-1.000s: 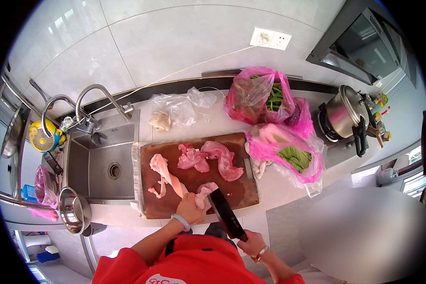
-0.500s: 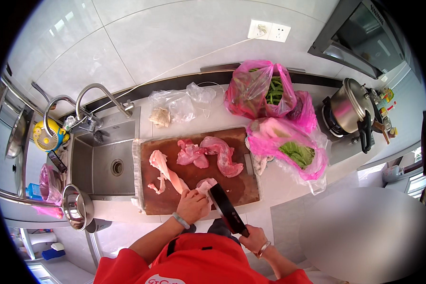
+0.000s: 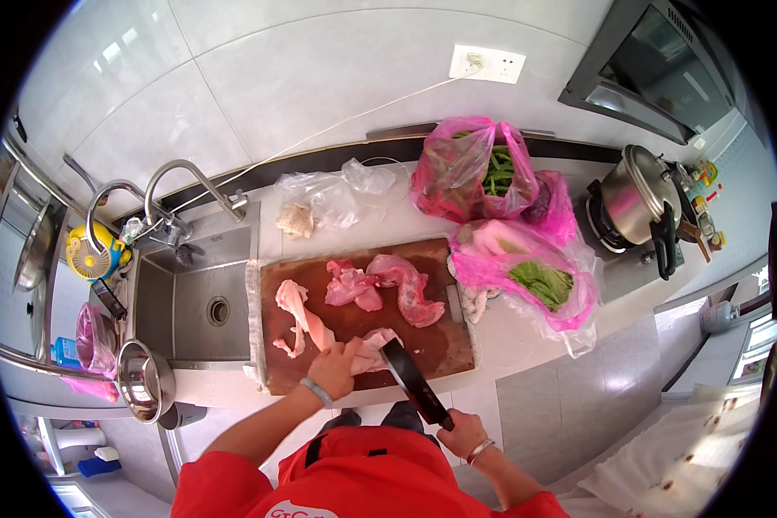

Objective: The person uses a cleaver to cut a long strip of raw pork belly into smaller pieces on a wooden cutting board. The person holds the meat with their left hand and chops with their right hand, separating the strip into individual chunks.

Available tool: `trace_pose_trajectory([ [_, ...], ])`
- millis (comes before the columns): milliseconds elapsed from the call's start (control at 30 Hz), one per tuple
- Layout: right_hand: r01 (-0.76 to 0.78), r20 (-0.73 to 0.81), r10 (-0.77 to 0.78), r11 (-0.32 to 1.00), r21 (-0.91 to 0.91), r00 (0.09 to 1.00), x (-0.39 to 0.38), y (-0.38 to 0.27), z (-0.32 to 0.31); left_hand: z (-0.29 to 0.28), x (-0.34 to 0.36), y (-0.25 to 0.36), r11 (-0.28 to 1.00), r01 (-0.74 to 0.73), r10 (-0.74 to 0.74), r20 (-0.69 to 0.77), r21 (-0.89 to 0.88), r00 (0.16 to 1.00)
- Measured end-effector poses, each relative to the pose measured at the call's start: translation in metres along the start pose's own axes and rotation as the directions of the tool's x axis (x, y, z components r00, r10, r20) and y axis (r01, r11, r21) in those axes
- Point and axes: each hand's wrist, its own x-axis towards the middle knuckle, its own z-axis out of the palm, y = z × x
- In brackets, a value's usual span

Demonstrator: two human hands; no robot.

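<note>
My left hand (image 3: pixel 337 369) is closed on a pale pink piece of meat (image 3: pixel 373 347) at the front of the brown cutting board (image 3: pixel 358 326). My right hand (image 3: pixel 463 432) grips the handle of a dark cleaver (image 3: pixel 413 382), whose blade tip touches or overlies that meat. Further back on the board lie a long pale strip of meat (image 3: pixel 295 306), a chunk of pink raw meat (image 3: pixel 351 285) and a curved piece (image 3: pixel 410 292).
Left are a steel sink (image 3: pixel 190 311), steel bowl (image 3: pixel 147 380) and yellow fan (image 3: pixel 93 255). Behind the board lies crumpled clear plastic (image 3: pixel 328 194). Pink bags (image 3: pixel 518 259) of greens sit right, beside a pressure cooker (image 3: pixel 632 197) on the stove.
My left hand has shifted left along the front of the board, and more of the meat piece shows right of it. My right hand still holds the cleaver, nearly in place.
</note>
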Motion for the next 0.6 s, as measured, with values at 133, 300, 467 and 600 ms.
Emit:
trace_pose_trajectory([
  [133,-0.022,-0.001,0.022,1.0,0.009,1.0,0.0,-0.008,0.007,-0.064,0.022,0.008,0.979,0.194,-0.159,0.344,-0.069,0.925],
  [300,-0.002,-0.05,0.004,0.999,0.044,0.999,-0.002,-0.007,0.013,-0.062,0.004,-0.015,0.945,0.328,-0.294,0.493,0.018,0.819],
  [467,-0.004,0.013,0.003,0.998,0.063,1.0,-0.011,-0.009,0.019,-0.017,-0.023,-0.007,0.986,0.07,-0.082,0.069,0.154,0.994],
  [600,-0.043,0.013,0.042,0.996,0.072,0.999,-0.018,-0.012,0.019,0.036,-0.009,-0.003,0.962,-0.175,0.115,-0.269,-0.209,0.956],
])
